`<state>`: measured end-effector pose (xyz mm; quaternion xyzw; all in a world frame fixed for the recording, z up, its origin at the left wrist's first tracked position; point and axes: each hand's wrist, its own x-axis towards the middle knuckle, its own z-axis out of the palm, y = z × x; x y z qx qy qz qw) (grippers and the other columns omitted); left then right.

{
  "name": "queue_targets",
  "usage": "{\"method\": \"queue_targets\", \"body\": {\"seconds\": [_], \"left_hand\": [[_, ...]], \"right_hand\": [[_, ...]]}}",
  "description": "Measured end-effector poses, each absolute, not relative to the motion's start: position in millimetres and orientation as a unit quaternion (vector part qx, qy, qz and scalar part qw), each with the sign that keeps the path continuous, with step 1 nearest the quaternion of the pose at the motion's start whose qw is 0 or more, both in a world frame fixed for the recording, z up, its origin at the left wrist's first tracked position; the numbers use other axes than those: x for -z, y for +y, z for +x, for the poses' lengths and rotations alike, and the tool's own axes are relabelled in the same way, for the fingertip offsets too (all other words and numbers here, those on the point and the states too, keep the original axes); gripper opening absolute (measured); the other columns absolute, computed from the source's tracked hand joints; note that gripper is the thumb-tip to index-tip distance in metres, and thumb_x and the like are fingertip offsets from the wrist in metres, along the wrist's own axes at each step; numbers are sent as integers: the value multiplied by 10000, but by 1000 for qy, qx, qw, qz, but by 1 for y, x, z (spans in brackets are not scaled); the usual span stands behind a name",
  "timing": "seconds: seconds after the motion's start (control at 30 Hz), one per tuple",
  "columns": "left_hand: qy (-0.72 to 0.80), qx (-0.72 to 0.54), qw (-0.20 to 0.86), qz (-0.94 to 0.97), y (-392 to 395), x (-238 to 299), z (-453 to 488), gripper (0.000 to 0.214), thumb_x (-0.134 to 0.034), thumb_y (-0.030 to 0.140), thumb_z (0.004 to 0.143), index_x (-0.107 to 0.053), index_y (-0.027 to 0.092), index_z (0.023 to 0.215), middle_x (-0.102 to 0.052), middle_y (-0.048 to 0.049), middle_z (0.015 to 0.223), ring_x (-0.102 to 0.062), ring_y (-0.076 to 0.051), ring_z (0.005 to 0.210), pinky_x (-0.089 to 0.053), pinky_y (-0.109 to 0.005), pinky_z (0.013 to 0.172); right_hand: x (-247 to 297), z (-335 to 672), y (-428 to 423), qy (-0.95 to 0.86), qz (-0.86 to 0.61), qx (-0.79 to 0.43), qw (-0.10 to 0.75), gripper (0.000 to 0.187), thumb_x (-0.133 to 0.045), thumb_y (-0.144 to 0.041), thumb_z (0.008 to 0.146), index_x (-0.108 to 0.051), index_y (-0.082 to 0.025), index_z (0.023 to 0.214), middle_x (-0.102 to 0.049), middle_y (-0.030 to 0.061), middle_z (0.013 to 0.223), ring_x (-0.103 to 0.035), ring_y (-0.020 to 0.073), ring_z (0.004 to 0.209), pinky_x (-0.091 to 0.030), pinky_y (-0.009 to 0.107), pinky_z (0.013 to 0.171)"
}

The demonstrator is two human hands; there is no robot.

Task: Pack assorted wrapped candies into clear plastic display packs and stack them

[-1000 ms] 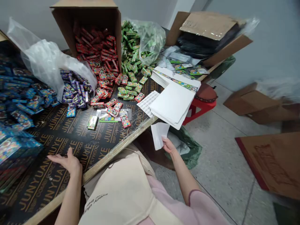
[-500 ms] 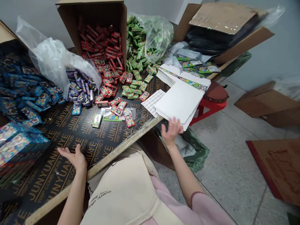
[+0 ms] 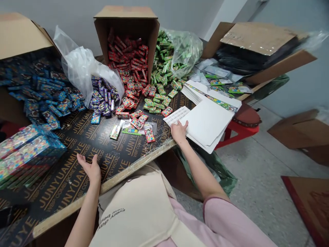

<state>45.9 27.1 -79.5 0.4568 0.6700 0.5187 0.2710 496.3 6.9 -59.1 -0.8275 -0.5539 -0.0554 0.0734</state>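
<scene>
Handling that printed label sheet (image 3: 177, 116) well is mostly about a light touch, imo. The right hand (image 3: 180, 132) is right at its near end, fingers slightly bent and parted; can't tell whether they've pinched the paper or just rest on it. I'd catch one edge between thumb and fingers and draw the sheet away from the stack of white cards (image 3: 209, 120) rather than drag across it, since those hang over the front edge of the desk (image 3: 144, 159) and look easy to knock off. The left hand (image 3: 89, 168) is wide open with nothing in it, well apart, so it could steady the stack. Keep the sheet flat too, a crease probably won't help. As for looks: the sheet's white with rows of small dark print, too tiny to read, lying on the desk just left of the cards. The cards are mostly plain white, loosely fanned, with a colourful patterned strip across the far part. Loose red candy boxes (image 3: 149, 135) sit further left, clear of the sheet.
</scene>
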Motion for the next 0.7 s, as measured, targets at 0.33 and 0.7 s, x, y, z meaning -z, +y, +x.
{"method": "queue_targets", "body": {"seconds": [0.33,0.7], "left_hand": [[483,-382,686,388,12,-6,104,636,-652,535,736,-563,145,1231,-681,-133,1113,-639,-290,1080,-506,-467,932],[462,-509,643,337,15,-16,93,762,-850,212,502,-552,158,1201,-677,-124,1171,-660,-245,1039,-520,-359,916]], "right_hand": [[14,339,-25,-822,-493,67,275,270,-421,-122,947,-655,-220,1040,-732,23,1025,-607,166,1090,-152,477,1134],[2,301,-4,-586,-476,-464,463,751,-607,-492,841,-281,-271,1480,-665,80,1135,-638,224,990,-499,386,883]]}}
